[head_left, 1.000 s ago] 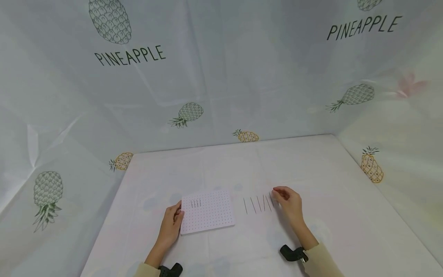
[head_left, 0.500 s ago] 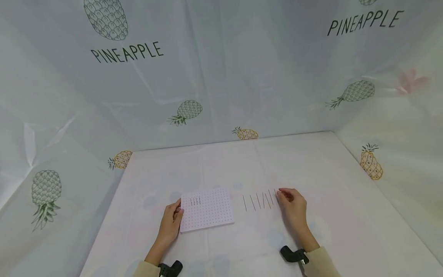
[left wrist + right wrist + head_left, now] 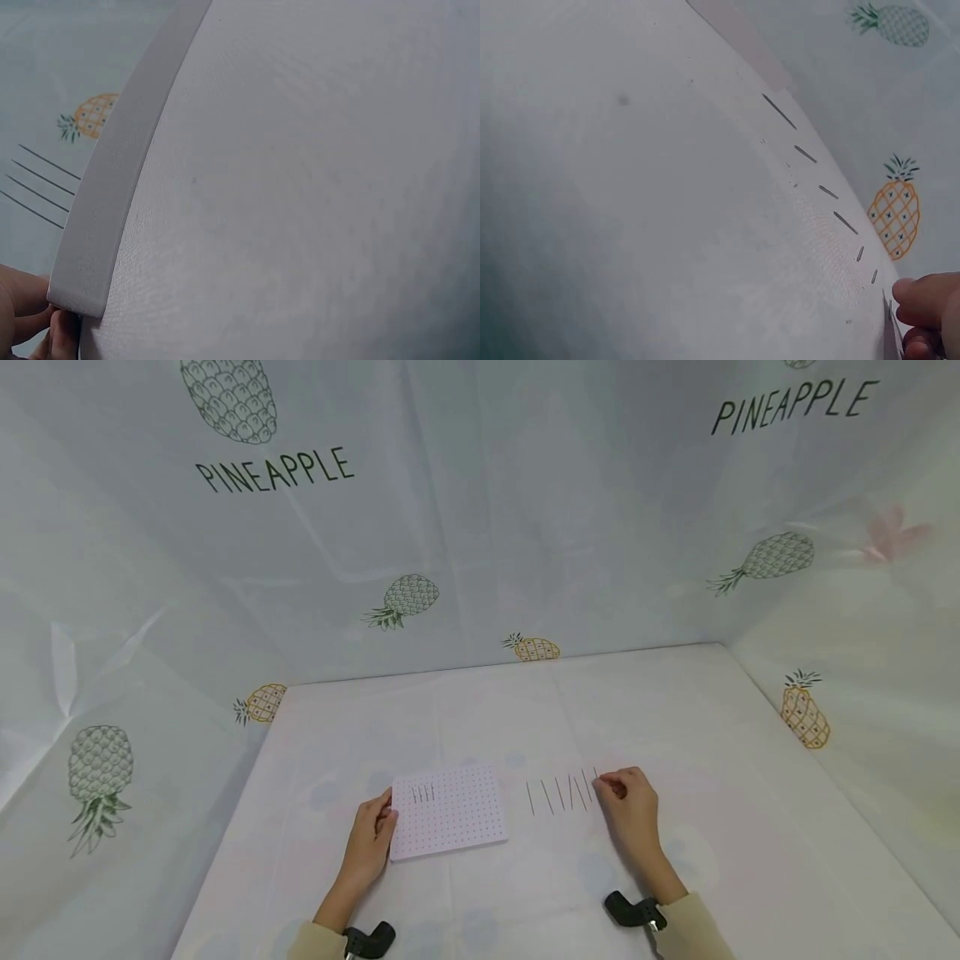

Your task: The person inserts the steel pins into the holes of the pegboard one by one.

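A white pegboard (image 3: 450, 822) dotted with small holes lies on the table, and my left hand (image 3: 367, 843) grips its left edge. Several thin dark sticks (image 3: 423, 792) stand in holes near the board's upper left; in the left wrist view these sticks (image 3: 45, 184) rise beyond the board's pale side (image 3: 112, 172). Right of the board, more thin dark sticks (image 3: 559, 793) lie in a row. My right hand (image 3: 632, 806) is at the row's right end, thumb and forefinger pinching the last stick (image 3: 596, 772), whose lower part is hidden. The right wrist view shows those fingers (image 3: 926, 300) at its edge.
The table (image 3: 480, 718) has a white cover. A pineapple-printed curtain (image 3: 465, 527) hangs behind and along both sides. Each wrist wears a black camera mount, the left one (image 3: 371, 941) and the right one (image 3: 633, 910).
My right hand first shifted slightly right, then came back left and down onto the last stick. The left hand stays on the pegboard. The head view has tilted slightly.
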`<state>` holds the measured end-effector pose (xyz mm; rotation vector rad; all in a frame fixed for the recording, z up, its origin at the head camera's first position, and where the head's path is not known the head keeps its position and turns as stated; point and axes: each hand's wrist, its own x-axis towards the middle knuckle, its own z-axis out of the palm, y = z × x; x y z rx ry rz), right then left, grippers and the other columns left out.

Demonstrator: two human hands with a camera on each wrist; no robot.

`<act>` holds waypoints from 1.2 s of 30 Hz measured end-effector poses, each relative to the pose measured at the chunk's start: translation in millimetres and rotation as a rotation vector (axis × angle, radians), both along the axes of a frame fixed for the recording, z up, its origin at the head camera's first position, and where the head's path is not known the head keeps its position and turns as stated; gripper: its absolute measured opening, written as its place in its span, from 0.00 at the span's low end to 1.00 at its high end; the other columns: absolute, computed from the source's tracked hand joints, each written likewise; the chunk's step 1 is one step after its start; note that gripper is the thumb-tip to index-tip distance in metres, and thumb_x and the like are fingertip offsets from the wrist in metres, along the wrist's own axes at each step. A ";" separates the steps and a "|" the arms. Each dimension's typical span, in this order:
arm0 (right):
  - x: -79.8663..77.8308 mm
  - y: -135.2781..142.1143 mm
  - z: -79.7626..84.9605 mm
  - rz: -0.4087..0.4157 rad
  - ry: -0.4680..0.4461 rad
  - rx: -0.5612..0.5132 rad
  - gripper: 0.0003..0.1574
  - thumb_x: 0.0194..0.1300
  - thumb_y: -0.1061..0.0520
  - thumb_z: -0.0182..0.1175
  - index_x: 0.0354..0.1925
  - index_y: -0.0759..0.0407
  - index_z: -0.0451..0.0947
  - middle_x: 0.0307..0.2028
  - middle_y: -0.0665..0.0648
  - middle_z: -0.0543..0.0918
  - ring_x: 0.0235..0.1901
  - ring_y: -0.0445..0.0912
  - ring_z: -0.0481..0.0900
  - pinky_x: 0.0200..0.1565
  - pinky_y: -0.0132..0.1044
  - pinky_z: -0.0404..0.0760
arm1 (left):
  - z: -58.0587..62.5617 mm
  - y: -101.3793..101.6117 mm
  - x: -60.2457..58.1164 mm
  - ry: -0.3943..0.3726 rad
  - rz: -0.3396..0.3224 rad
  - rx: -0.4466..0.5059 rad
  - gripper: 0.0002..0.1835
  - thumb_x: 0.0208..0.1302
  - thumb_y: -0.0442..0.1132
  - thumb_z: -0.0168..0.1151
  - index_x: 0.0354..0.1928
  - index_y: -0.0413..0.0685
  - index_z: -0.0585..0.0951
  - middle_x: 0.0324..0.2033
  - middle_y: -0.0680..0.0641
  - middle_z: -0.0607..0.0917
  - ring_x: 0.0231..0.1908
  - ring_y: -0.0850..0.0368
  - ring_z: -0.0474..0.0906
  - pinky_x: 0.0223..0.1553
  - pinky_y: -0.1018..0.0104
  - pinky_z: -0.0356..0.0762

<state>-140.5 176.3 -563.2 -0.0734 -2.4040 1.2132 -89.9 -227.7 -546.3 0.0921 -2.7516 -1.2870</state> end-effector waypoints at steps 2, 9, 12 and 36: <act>-0.5 -0.9 -0.8 -0.003 0.003 0.024 0.05 0.59 0.65 0.71 0.35 0.67 0.85 0.33 0.57 0.77 0.30 0.46 0.72 0.32 0.29 0.69 | 0.4 0.2 0.1 0.001 0.002 -0.003 0.25 0.76 0.33 0.51 0.72 0.33 0.65 0.54 0.37 0.73 0.48 0.51 0.69 0.50 0.61 0.69; -0.9 -1.8 -5.5 -0.002 0.026 0.059 0.04 0.58 0.67 0.71 0.31 0.68 0.84 0.32 0.57 0.76 0.30 0.47 0.72 0.33 0.34 0.70 | -0.1 -0.2 2.5 0.017 -0.005 -0.010 0.25 0.76 0.33 0.51 0.71 0.32 0.65 0.53 0.37 0.73 0.47 0.51 0.69 0.48 0.63 0.69; -0.5 -1.9 -5.7 0.006 0.042 0.061 0.05 0.57 0.69 0.71 0.28 0.68 0.83 0.32 0.57 0.75 0.30 0.47 0.72 0.32 0.35 0.71 | -1.7 -0.3 3.0 0.014 -0.003 -0.007 0.25 0.76 0.33 0.51 0.71 0.32 0.65 0.53 0.37 0.73 0.47 0.51 0.69 0.48 0.64 0.69; -2.6 -9.6 -1.4 -0.022 0.009 0.070 0.06 0.61 0.71 0.65 0.28 0.69 0.79 0.31 0.59 0.73 0.31 0.49 0.71 0.33 0.38 0.70 | 0.4 2.5 2.7 0.015 0.004 0.015 0.25 0.76 0.33 0.51 0.71 0.33 0.66 0.53 0.37 0.73 0.46 0.51 0.68 0.47 0.66 0.68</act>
